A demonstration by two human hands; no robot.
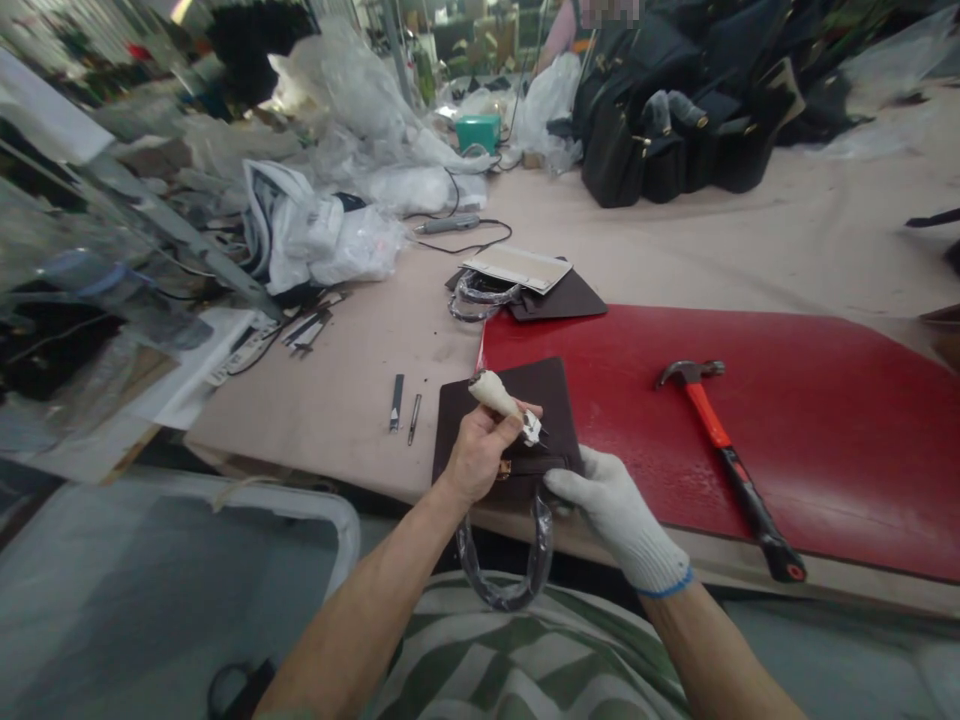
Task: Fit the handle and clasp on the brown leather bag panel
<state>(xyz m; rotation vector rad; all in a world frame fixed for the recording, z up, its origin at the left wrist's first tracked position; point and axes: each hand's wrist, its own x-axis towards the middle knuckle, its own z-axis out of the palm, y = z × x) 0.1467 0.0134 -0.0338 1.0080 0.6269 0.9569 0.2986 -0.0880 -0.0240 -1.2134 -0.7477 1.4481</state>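
The handbag (517, 420) lies directly before both hands; a wrapped tool (501, 398) is gripped in the left hand (480, 455), and the bag's near edge is pinched by the gloved right hand (611, 505).

The person's left hand (480, 452) was bare, with nothing worn on the wrist or along the forearm right up to the lower edge of the view. The right hand (611, 510) wore a white knitted work glove, ribbed in texture and covering every finger, finished at the wrist with a narrow blue band. Beyond that cuff the right forearm was uncovered as well. Between the two arms showed a garment (517, 660) in broad green and pale cream stripes that ran at angles and met in chevrons.
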